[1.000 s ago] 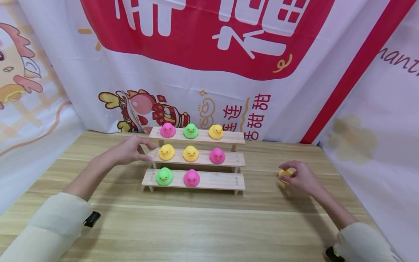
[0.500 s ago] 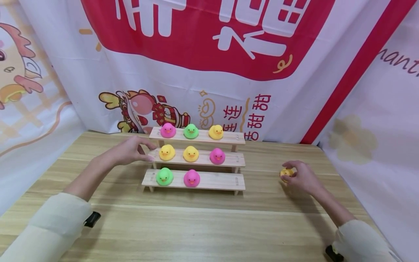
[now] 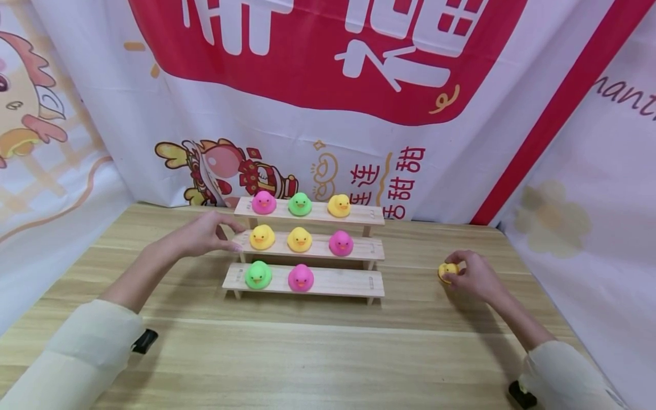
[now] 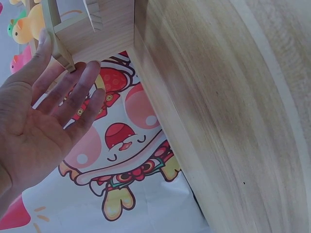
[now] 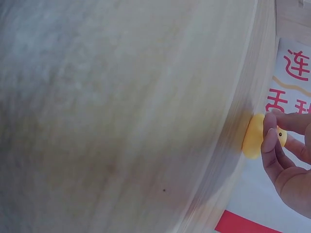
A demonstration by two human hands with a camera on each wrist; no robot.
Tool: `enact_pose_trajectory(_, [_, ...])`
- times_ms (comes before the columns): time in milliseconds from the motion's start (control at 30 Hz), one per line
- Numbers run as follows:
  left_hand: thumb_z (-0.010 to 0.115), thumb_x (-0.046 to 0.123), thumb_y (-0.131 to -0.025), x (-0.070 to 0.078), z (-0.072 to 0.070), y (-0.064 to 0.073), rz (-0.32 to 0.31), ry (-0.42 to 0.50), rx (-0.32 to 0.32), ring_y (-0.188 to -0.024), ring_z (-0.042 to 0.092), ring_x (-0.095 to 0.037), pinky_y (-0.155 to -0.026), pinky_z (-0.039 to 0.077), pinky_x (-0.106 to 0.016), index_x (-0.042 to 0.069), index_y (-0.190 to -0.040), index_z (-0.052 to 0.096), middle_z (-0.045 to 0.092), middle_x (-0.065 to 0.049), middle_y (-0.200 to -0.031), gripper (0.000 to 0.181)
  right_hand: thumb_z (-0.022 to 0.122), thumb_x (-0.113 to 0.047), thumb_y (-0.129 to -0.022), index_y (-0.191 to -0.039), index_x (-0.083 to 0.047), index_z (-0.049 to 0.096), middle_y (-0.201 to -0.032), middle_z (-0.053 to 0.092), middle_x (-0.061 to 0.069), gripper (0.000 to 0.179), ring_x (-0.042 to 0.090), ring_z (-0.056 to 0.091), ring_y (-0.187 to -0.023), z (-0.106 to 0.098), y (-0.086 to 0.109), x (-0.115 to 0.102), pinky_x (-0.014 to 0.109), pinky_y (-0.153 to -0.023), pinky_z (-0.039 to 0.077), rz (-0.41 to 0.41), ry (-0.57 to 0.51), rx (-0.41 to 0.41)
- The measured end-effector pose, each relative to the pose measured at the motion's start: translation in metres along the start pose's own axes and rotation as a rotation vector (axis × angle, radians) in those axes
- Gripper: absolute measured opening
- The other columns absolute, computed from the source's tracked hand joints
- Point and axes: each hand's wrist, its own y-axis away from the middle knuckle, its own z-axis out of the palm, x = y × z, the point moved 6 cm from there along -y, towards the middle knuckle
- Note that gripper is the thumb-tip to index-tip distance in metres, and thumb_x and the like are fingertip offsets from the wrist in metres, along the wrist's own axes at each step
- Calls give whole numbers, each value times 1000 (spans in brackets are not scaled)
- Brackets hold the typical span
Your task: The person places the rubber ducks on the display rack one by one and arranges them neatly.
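In the head view a three-tier wooden stand [image 3: 351, 282] holds rubber ducks in rows. My left hand [image 3: 207, 234] holds the left end of its middle tier; in the left wrist view the thumb lies on one side of the board and fingers on the other. Beside that hand sits a yellow duck [image 3: 262, 237]. To the right of the stand, my right hand [image 3: 474, 276] pinches another yellow rubber duck [image 3: 447, 272] between thumb and fingers, low at the tabletop. The right wrist view shows this duck [image 5: 253, 138] partly covered by the fingers.
The top tier bears a pink [image 3: 263, 203], a green [image 3: 299, 204] and a yellow duck [image 3: 339, 205]. On the bottom tier sit a green [image 3: 258, 275] and a pink duck [image 3: 300, 278]. A printed cloth [image 3: 287, 91] hangs behind the wooden table [image 3: 307, 359].
The yellow duck in my right hand has turned slightly and shifted a little to the right, so more of it shows. My left hand stays at the stand.
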Motion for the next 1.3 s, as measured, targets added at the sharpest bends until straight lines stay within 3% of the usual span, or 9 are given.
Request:
enact_pose_trajectory(500, [85, 18, -88, 0, 0, 0, -9, -15, -7, -84, 71, -20, -74, 62, -37, -7, -124, 69, 68, -28, -126, 46, 80, -3, -87, -107, 8, 69, -104, 68, 23, 25, 32, 73, -86, -4, 0, -7, 26, -64, 60, -31, 43, 27])
enact_pose_trajectory(1067, [84, 18, -89, 0, 0, 1, -14, -15, -8, -84, 71, -20, -73, 62, -36, -6, -125, 69, 68, -27, -126, 46, 83, -1, -84, -107, 8, 70, -104, 70, 23, 28, 21, 73, -74, 0, 4, -35, 23, -57, 58, -104, -31, 41])
enact_pose_trajectory(1300, [84, 18, -89, 1, 0, 1, -12, -20, -8, -84, 71, -20, -73, 62, -36, -6, -124, 69, 69, -27, -125, 46, 82, -1, -86, -111, 8, 69, -106, 70, 22, 30, 22, 73, -73, 2, 4, -43, 24, -58, 59, -83, -68, 8])
